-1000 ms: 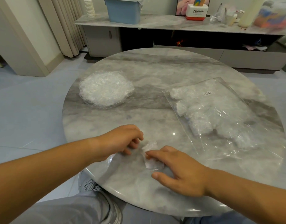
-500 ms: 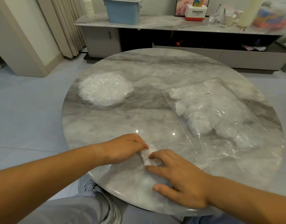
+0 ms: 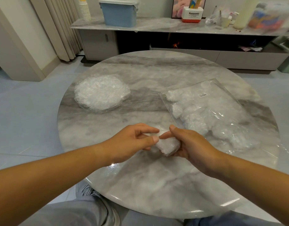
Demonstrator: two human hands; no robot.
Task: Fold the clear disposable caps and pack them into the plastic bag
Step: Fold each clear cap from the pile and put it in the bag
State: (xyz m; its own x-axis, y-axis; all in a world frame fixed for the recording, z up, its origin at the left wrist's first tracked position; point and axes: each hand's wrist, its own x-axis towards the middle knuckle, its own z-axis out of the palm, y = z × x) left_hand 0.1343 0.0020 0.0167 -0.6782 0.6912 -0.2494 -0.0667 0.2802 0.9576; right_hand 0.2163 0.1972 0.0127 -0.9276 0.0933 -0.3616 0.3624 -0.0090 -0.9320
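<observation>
Folded cap: the folded cap (image 3: 168, 146) is a small white wad held between the two hands, above the near middle of the tabletop (image 3: 156, 185).
Right hand: the right hand (image 3: 194, 144) cups the wad from the right with its fingers (image 3: 174, 153) curled under it, thumb raised and forefinger pointing left. This grip probably keeps the springy film from unfolding.
Left hand: the left hand (image 3: 132, 142) meets the wad's left end. Its thumb lies on the edge and its lower fingers seem to close beneath, though the wad hides the contact. The forefinger is lifted clear.
Plastic bag: the plastic bag (image 3: 214, 115) lies flat to the right, already holding many folded caps. Its mouth seems to face the near side, within easy reach of the right hand.
Stack of caps: the stack of caps (image 3: 101, 93), still unfolded, sits well apart at the far left, so the two lots do not mix.
Step in hand: I judge the fold finished and the wad ready to go into the bag.
Change: half a second ago both hands pressed the cap flat on the tabletop, nearer its front edge. Now it is lifted and bunched tighter. The bag and stack have not moved.
</observation>
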